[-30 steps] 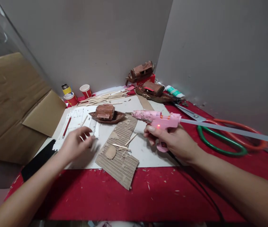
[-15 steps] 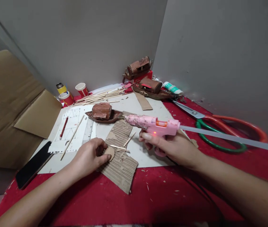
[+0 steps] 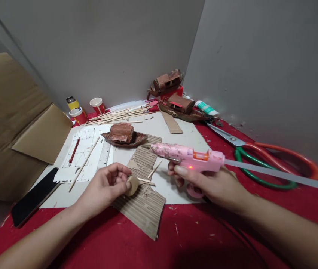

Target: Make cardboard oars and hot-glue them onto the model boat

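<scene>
Between thumb and fingers, my left hand point(image 3: 107, 188) pinches a small rounded cardboard piece point(image 3: 132, 186) above a torn corrugated cardboard sheet point(image 3: 144, 209). Thin wooden sticks point(image 3: 147, 181) lie by that piece. My right hand point(image 3: 201, 179) is wrapped round the handle of a pink hot glue gun point(image 3: 188, 155), its orange light lit and a long clear glue stick point(image 3: 277, 175) coming out of the back. The gun's nozzle points left, near a brown model boat point(image 3: 124, 135) on the white board.
Large scissors point(image 3: 248, 149) with green and orange handles lie at right. Two more model boats point(image 3: 180, 106) stand at the back beside a white-and-green bottle point(image 3: 207, 107). A phone point(image 3: 35, 198), a drawing sheet point(image 3: 76, 160), paper cups point(image 3: 96, 105) and a cardboard box point(image 3: 10, 130) are at left.
My left hand has lifted and tilted the rounded cardboard piece. The glue gun in my right hand has shifted slightly right and down in the view.
</scene>
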A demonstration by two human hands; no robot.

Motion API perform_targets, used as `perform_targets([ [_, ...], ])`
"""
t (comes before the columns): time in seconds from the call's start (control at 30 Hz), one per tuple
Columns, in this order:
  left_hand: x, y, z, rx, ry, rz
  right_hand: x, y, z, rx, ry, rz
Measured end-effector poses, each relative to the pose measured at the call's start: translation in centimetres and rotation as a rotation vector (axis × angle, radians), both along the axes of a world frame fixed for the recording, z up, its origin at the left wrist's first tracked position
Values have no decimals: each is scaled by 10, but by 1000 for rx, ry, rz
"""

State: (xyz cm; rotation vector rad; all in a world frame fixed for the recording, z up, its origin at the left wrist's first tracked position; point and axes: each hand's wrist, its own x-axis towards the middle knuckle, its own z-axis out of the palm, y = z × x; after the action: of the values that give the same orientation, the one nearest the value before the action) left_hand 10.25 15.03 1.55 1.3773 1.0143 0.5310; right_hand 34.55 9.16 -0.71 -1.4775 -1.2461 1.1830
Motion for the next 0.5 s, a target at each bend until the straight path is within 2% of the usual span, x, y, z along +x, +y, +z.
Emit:
perform_targets([
  [0.17,-3,7,-11,-158,-158,122,1,-7,0,81,-1,118],
  [0.3,-7,8,-25,-248,-242,145,-5,-10,8,206,-60,224],
  [0.5,-8,7,-28,-346,-296,112,-13,-7,0,181,-381,308],
])
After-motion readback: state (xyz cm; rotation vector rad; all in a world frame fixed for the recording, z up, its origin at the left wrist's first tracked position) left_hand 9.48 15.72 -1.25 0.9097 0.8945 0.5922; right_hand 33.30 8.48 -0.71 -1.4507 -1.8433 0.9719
